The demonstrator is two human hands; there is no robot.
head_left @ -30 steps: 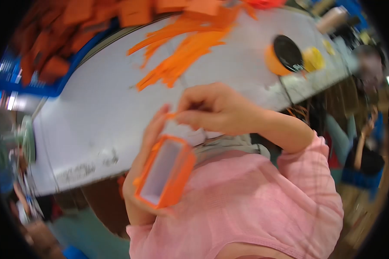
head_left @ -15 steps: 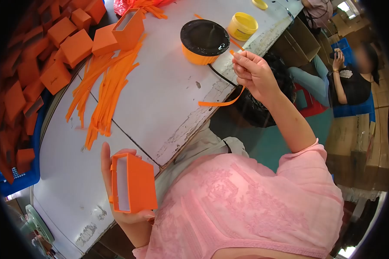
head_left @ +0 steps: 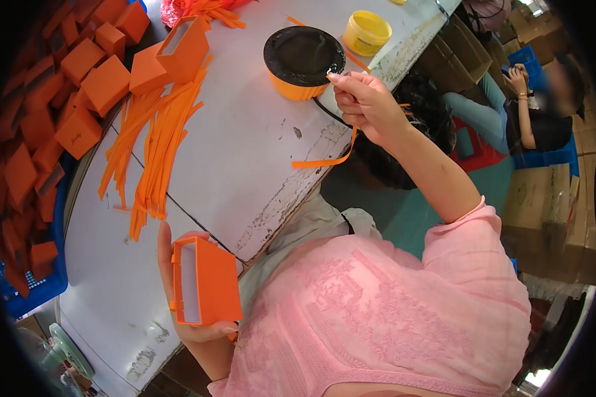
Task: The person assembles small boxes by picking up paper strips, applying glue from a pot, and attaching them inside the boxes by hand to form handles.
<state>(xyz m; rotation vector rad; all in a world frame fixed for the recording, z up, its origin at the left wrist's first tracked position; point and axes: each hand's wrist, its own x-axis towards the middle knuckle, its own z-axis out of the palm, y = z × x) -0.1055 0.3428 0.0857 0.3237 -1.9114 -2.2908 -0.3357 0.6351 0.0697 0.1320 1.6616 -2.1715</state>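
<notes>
My left hand point(head_left: 208, 331) is wrapped round an orange cardboard box point(head_left: 216, 284), its white-lined open side turned up toward me. Between the thumb and fingers of my right hand point(head_left: 366, 106) is pinched an orange ribbon strip point(head_left: 319, 163), whose long end hangs in a curve over the table edge. The strip's short tip is at the rim of a round orange pot with a black, glossy top point(head_left: 303, 56); whether it touches the surface I cannot tell. A whitish blob shows there.
Loose orange strips point(head_left: 159, 152) lie on the white table point(head_left: 232, 159) beside two orange boxes point(head_left: 182, 49). A blue basket point(head_left: 59, 271) heaped with orange boxes stands left. Behind the pot sits a yellow tub point(head_left: 367, 33). Off the table's right side are a black bag and a seated person.
My right hand has moved left with the ribbon strip, bringing its tip to the black pot top's rim. My left hand keeps hold of the box. The whole view has shifted slightly.
</notes>
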